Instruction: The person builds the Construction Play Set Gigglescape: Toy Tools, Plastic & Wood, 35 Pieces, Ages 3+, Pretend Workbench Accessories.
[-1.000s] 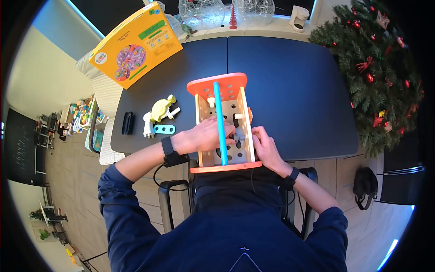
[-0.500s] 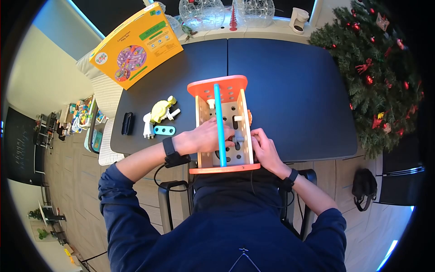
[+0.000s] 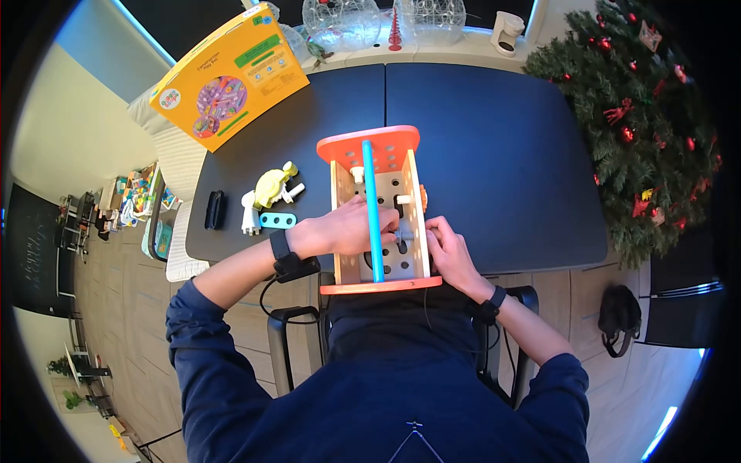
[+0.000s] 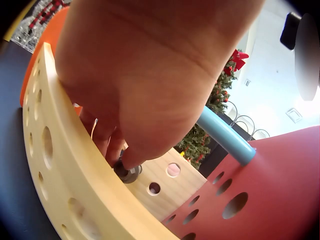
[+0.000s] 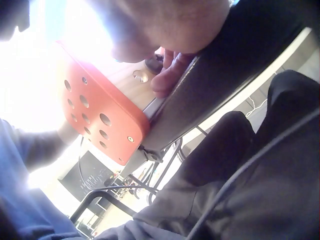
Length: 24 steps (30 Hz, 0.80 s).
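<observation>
A wooden toy toolbox (image 3: 419, 170) with orange end panels and a blue rod handle (image 3: 369, 177) stands at the table's near edge. My left hand (image 3: 343, 229) reaches inside it, passing beneath the rod. Its thumb and fingers pinch a dark grey toy nut (image 4: 129, 172) near the inner face of the right side wall, where a grey shaft (image 3: 404, 235) shows. Outside that same wall, my right hand (image 3: 451, 251) has thumb and fingers around the dark head of a toy bolt (image 5: 154, 63), partly hidden by the hand. A cream peg (image 3: 404, 200) crosses the wall farther back.
Left of the toolbox lie a yellow toy piece (image 3: 270, 187), a white toy piece (image 3: 249, 214), a teal strip with holes (image 3: 278, 221) and a black case (image 3: 215, 210). A yellow box (image 3: 231, 77) stands at the back left, a decorated Christmas tree (image 3: 625, 131) at the right.
The toolbox has shifted very slightly. My left fingers have moved a little on the grey piece inside; both hands otherwise keep their places.
</observation>
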Tool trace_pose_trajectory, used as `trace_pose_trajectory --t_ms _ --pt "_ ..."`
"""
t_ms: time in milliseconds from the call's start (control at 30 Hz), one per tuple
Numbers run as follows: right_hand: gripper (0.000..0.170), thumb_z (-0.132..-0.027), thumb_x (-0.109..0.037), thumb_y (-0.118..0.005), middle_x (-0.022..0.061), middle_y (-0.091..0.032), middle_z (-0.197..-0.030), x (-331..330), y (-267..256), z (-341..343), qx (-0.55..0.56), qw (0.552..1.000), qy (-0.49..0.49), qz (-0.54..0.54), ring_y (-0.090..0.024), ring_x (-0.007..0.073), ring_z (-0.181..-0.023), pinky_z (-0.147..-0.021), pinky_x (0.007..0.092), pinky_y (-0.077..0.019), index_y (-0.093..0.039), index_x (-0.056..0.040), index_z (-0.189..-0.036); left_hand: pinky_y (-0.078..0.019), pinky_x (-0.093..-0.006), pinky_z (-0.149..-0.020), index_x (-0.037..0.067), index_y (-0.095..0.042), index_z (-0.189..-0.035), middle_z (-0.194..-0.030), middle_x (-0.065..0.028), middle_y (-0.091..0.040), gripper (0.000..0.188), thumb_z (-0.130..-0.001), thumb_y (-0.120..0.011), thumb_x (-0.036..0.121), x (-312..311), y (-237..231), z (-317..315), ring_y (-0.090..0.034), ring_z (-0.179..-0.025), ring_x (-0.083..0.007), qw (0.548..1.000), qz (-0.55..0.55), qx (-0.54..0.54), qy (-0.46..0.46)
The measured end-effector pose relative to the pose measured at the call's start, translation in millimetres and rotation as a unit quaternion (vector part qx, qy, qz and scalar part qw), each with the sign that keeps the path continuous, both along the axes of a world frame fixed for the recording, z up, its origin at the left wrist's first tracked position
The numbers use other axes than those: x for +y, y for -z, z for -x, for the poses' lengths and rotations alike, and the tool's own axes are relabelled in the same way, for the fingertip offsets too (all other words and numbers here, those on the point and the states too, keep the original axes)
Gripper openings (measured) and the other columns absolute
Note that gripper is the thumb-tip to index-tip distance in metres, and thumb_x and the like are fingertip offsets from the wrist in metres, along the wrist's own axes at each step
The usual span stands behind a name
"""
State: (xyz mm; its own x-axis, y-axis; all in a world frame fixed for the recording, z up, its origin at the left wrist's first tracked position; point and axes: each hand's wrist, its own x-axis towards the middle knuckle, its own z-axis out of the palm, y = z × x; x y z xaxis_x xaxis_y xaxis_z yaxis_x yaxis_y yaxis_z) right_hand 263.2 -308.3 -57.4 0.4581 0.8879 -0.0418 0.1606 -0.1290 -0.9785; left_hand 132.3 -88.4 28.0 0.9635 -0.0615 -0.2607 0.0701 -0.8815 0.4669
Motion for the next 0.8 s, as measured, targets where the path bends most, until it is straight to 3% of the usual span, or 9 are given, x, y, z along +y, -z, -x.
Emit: trace_pose_trajectory --t_ms 167,267,400,567,667,800 --pt "0.02 -0.115 -0.021 -0.051 0.0072 -0.07 -0.077 -0.2 -5.1 2.0 0.009 1.0 -0.002 0.011 -0.068 0.0146 -0.063 -0.053 0.0318 -0.0512 -0.056 -0.0019 -0.119 -0.0555 -0.0498 -0.092 0.007 -0.075 -0.115 -0.092 -0.0121 -0.074 0.025 -0.102 -0.07 0.028 1.8 0.2 0.7 -0.073 -0.095 -0.0321 0.998 -0.033 -0.018 0.046" --pt "0.021 -0.115 -0.021 -0.051 0.0074 -0.07 -0.077 1.4 -6.7 0.2 0.002 1.0 0.001 0.009 -0.069 0.015 -0.063 -0.053 0.0315 -0.0514 -0.057 -0.0016 -0.12 -0.0484 -0.0498 -0.101 0.007 -0.073 -0.094 -0.09 -0.012 -0.073 0.028 -0.103 -0.07 0.033 -2.6 1.0 5.2 -0.07 -0.103 -0.0322 0.999 -0.002 -0.037 0.011" --pt "0.025 -0.115 -0.023 -0.05 0.0077 -0.07 -0.079 -1.8 -11.3 0.9 0.018 1.0 -0.005 0.016 -0.069 0.0148 -0.066 -0.057 0.0314 -0.0518 -0.057 -0.0003 -0.123 -0.0502 -0.0488 -0.098 0.006 -0.073 -0.097 -0.09 -0.0119 -0.072 0.026 -0.103 -0.068 0.03 -5.5 -11.4 3.6 -0.071 -0.098 -0.0326 1.0 -0.001 0.003 -0.023" --pt "0.045 -0.109 -0.038 -0.059 0.0109 -0.069 -0.085 -3.7 -0.6 -1.7 0.009 0.999 -0.032 -0.034 -0.069 0.0185 -0.075 -0.071 0.0353 -0.054 -0.054 0.0027 -0.127 -0.0528 -0.0499 -0.094 0.004 -0.074 -0.099 -0.09 -0.0129 -0.073 0.026 -0.104 -0.065 0.028 -5.6 -15.1 2.7 -0.071 -0.092 -0.0351 1.0 0.008 -0.001 -0.013" --pt "0.057 -0.103 -0.045 -0.066 0.013 -0.068 -0.087 -4.5 1.0 -2.5 0.015 0.998 -0.04 -0.043 -0.071 0.0224 -0.081 -0.077 0.0384 -0.0558 -0.052 0.0032 -0.128 -0.0495 -0.0493 -0.104 0.007 -0.074 -0.114 -0.101 -0.013 -0.072 0.031 -0.107 -0.064 0.036 -9.5 -23.1 0.0 -0.066 -0.11 -0.0333 0.999 0.0 0.05 -0.015" --pt "0.057 -0.101 -0.044 -0.069 0.0143 -0.07 -0.09 -1.1 10.2 -1.3 -0.017 0.997 -0.038 -0.062 -0.072 0.0244 -0.083 -0.079 0.0394 -0.0563 -0.052 0.0028 -0.127 -0.0488 -0.0492 -0.105 0.006 -0.075 -0.116 -0.102 -0.0134 -0.073 0.03 -0.108 -0.063 0.033 -6.7 -18.9 -0.8 -0.066 -0.111 -0.0329 0.999 -0.013 0.045 0.019"
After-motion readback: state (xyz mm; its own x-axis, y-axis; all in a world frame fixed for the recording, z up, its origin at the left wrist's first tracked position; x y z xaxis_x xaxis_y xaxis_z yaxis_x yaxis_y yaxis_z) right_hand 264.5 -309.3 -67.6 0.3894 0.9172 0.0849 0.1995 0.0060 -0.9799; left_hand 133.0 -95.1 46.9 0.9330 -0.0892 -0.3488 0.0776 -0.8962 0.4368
